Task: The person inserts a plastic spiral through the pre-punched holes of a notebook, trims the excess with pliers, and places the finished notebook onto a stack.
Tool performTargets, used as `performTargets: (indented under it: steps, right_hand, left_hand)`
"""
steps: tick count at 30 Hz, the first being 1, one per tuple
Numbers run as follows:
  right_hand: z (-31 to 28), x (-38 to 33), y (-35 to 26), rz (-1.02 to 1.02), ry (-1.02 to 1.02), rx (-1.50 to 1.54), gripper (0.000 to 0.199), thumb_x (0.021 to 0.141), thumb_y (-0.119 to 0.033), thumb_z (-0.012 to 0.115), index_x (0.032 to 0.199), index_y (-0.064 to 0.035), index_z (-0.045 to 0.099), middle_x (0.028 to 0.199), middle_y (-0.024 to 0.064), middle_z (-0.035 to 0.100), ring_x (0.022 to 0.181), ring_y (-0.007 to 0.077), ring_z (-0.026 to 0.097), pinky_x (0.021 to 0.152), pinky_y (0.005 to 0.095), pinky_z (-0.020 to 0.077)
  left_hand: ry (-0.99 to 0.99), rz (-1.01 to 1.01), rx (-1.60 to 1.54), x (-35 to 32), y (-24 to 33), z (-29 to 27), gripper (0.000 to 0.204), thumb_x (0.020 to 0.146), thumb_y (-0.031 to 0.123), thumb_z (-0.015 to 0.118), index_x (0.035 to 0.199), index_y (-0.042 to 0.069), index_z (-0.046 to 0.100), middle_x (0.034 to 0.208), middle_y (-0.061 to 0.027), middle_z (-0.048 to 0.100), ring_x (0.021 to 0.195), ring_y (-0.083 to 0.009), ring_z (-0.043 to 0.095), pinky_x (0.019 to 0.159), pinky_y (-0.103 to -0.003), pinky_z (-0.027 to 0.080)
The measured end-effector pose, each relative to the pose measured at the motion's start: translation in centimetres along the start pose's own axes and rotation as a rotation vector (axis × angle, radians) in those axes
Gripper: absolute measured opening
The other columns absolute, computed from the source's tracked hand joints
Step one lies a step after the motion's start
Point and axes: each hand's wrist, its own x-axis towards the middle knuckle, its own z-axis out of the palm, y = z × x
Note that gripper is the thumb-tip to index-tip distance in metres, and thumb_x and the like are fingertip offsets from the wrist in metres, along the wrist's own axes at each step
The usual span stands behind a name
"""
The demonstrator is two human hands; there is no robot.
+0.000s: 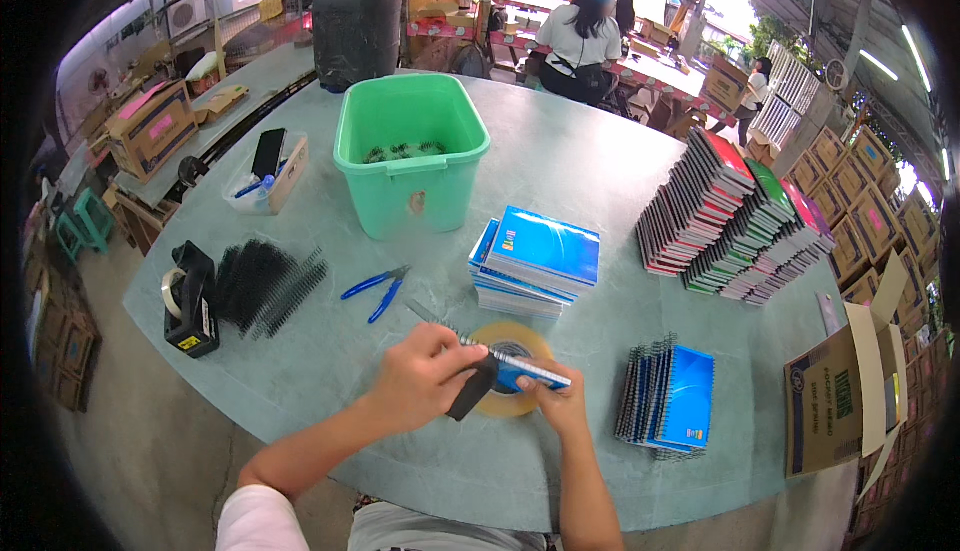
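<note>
My left hand (pixel 420 376) and my right hand (pixel 557 398) together hold a small blue-covered notebook (pixel 530 376) edge-on above a roll of clear tape (pixel 510 383) lying flat on the table. The left hand's fingers pinch a black spiral binding coil (pixel 445 326) that runs along the notebook's edge and sticks out to the upper left. A dark cover or flap hangs below the left fingers. The right hand grips the notebook's right end.
On the grey-green table (pixel 600 161) are a green tub (pixel 410 161), blue pliers (pixel 378 286), a heap of black coils (pixel 265 286), a tape dispenser (pixel 190 301), unbound blue notebooks (pixel 535 261), bound notebooks (pixel 670 396), leaning stacks (pixel 740 221) and a carton (pixel 835 396). People sit beyond.
</note>
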Motion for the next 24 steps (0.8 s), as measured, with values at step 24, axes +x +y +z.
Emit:
performTargets:
  steps: [24]
  right_hand:
    - [-0.5, -0.8, 1.0, -0.045, -0.029, -0.097, 0.022, 0.08, -0.001, 0.062, 0.102, -0.0009, 0.064, 0.089, 0.005, 0.066, 0.083, 0.0115, 0.06, 0.076, 0.0256, 0.0469]
  left_hand:
    - [0.128, 0.016, -0.039, 2.9, 2.4, 2.0, 0.029, 0.071, 0.005, 0.069, 0.099, 0.011, 0.064, 0.085, -0.0092, 0.055, 0.081, -0.0271, 0.057, 0.067, -0.035, 0.048]
